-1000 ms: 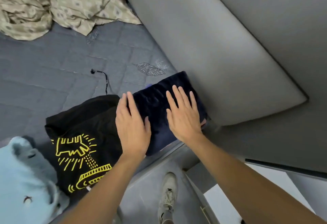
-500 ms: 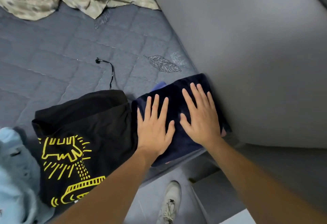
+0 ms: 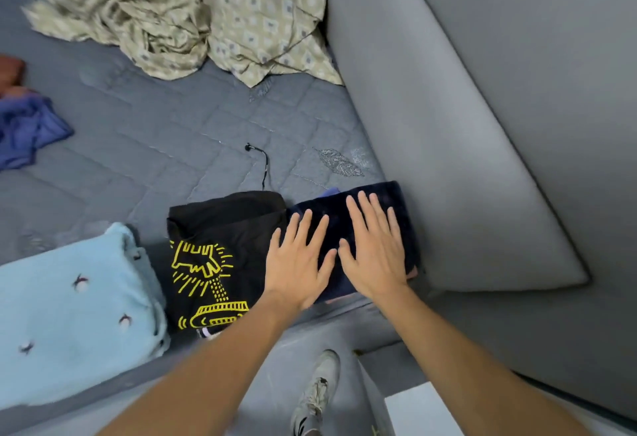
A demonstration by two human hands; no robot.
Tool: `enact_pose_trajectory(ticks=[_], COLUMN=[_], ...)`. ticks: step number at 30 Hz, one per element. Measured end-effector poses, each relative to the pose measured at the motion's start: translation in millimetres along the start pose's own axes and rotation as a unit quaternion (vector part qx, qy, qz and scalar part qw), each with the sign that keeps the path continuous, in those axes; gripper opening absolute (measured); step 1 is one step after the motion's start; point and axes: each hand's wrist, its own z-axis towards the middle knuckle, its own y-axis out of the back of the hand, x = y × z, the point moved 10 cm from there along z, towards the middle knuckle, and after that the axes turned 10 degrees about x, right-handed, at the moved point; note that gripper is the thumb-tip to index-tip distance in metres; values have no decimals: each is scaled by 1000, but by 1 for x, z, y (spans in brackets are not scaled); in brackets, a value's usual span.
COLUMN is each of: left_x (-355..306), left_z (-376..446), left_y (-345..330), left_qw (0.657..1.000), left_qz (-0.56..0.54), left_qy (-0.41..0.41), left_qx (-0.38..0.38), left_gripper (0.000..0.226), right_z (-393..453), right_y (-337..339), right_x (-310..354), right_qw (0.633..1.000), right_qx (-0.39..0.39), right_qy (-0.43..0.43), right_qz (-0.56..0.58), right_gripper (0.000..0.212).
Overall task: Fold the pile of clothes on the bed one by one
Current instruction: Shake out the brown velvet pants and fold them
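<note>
Straight, spread fingers (image 3: 360,209) are laid flat on a folded navy garment (image 3: 396,201): nothing is gripped or pinched by either hand. The right hand (image 3: 374,253) is pressed palm-down on the middle of the navy garment, and the left hand (image 3: 298,263) is laid beside it over the garment's left edge, the two thumbs almost touching. The navy garment is seen as a compact dark rectangle with a soft, faintly plush surface; a sliver of lighter blue shows at its far edge and a pinkish strip at its near right corner (whether these belong to it cannot be told).

The garment lies on the quilted grey mattress (image 3: 155,166), at the near edge, with its right side against a grey padded panel (image 3: 465,177). Touching it on the left is one folded black shirt (image 3: 220,228) with a yellow print. Left of the shirt, one light blue folded fleece (image 3: 69,315) is seen. Well beyond the navy garment, one crumpled beige patterned cloth (image 3: 206,15) is heaped, and far to the left lies one blue-purple cloth (image 3: 27,132). One thin black cord (image 3: 263,166) lies just beyond the shirt. Below the navy garment, one shoe (image 3: 315,394) is visible on the floor.
</note>
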Motion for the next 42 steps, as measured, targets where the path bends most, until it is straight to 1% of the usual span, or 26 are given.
enact_pose_trajectory(ticks=[3, 6, 11, 15, 18, 23, 26, 29, 32, 39, 42], left_x=[27, 71, 177, 274, 353, 485, 556, 614, 654, 745, 785], left_z=[-44, -97, -193, -277, -342, -443, -483, -500, -497, -437, -403], left_y=[37, 72, 125, 141, 148, 151, 154, 155, 161, 175, 174], left_qw=[1000, 998, 989, 976, 964, 955, 951, 947, 943, 942, 943], left_qz=[-17, -37, -62, -94, -113, -122, -125, -143, -153, -158, -168], left_qy=[22, 52, 128, 188, 218, 240, 251, 264, 265, 262, 256], left_qx=[-6, -15, -44, -65, -98, -122, -127, -117, -128, -137, -134], left_gripper=[68, 71, 73, 75, 74, 73, 75, 79, 78, 78, 79], right_z=[-11, -20, -35, -48, -61, -89, -98, -98, -82, 16, 57], right_y=[30, 51, 67, 57, 40, -1, -21, -37, -53, -112, -142], right_x=[60, 130, 255, 362, 453, 601, 676, 737, 780, 845, 864], right_qw=[999, 997, 990, 982, 975, 967, 964, 962, 958, 959, 958], right_qx=[5, 15, 32, 54, 70, 95, 107, 121, 131, 174, 193], right_qy=[33, 63, 130, 178, 206, 234, 236, 240, 251, 222, 210], right_qz=[19, 37, 41, 34, 38, 33, 51, 51, 47, 35, 6], right_gripper=[73, 67, 65, 66, 66, 67, 65, 67, 68, 69, 70])
